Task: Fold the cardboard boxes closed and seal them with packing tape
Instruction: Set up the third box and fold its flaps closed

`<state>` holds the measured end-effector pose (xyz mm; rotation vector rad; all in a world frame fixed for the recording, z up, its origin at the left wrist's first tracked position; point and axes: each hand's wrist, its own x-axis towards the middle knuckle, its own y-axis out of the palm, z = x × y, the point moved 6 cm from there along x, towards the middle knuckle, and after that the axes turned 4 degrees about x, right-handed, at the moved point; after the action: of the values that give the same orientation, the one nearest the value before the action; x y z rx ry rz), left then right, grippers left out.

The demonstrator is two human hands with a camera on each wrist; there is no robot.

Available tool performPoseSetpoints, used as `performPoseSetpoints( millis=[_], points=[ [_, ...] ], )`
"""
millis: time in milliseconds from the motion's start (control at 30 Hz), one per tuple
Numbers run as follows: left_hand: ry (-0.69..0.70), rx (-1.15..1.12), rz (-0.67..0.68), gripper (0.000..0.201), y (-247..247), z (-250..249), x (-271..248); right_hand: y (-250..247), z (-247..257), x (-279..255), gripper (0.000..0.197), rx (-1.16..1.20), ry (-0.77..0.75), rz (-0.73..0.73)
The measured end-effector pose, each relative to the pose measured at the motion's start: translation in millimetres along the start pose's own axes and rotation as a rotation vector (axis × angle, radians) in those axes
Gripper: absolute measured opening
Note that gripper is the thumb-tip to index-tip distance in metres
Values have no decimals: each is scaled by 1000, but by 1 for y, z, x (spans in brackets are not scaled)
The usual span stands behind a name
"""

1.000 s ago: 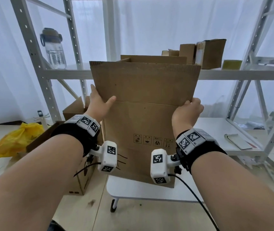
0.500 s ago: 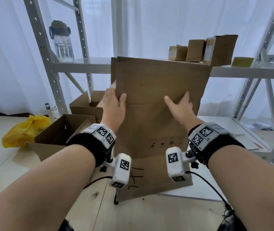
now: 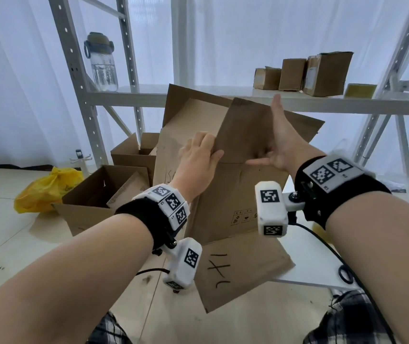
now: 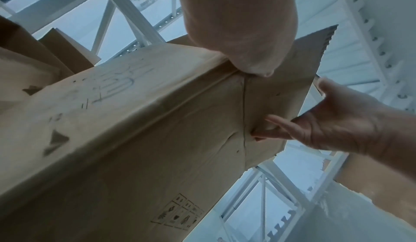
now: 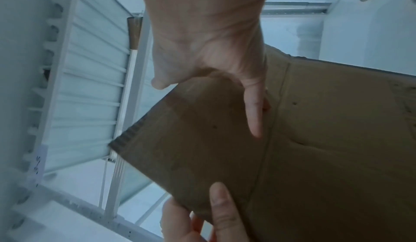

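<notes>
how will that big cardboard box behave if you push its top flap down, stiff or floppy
The cardboard box probably gives easily: its top flap hinges along a crease, and the panels already look creased. It looks light for its size, since the left hand and right hand tilt it freely. Tall and hollow, it could tip.

The raised flap (image 3: 245,130) is blocking 12 o'clock. The shelf beam (image 3: 347,105) is crossing behind it. Open boxes (image 3: 104,189) are crowding 9 o'clock; 6 o'clock is staying free.

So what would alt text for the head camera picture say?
Two bare hands fold a flap on a large cardboard box: the left hand pinches the flap's edge, the right hand presses flat against it. Behind, smaller boxes sit on a metal shelf.
</notes>
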<state>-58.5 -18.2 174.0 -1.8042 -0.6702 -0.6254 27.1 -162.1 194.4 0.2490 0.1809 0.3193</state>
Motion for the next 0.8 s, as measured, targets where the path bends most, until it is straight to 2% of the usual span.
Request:
performPoseSetpoints(
  millis=[67,100,167,200,300,367,500,667,800],
  points=[
    [42,29,44,16,4,-7,-4,-2,3,-3,87,-45,-11,-18],
    [64,34,63,17,5,-10,-7,-4,5,-5,69,-51,-17,-17],
    [105,41,132,18,10,-11,-13,-8,7,-12,20,6,-27,-32],
    [127,54,181,19,15,-10,-15,-12,8,-13,4,28,-33,-72],
    [174,116,363,23,26,-1,-21,-31,6,-15,15,-60,-21,-226],
    [147,83,441,34,26,7,-23,-42,-5,-15,21,-98,13,-262],
    [6,-29,439,44,22,26,-28,-66,-34,-11,22,-91,48,-294],
    [-138,92,537,63,44,45,-35,-71,-44,-16,17,-136,60,-319],
    [-198,169,631,66,61,50,-37,-68,-48,-16,22,-154,34,-316]
  ],
)
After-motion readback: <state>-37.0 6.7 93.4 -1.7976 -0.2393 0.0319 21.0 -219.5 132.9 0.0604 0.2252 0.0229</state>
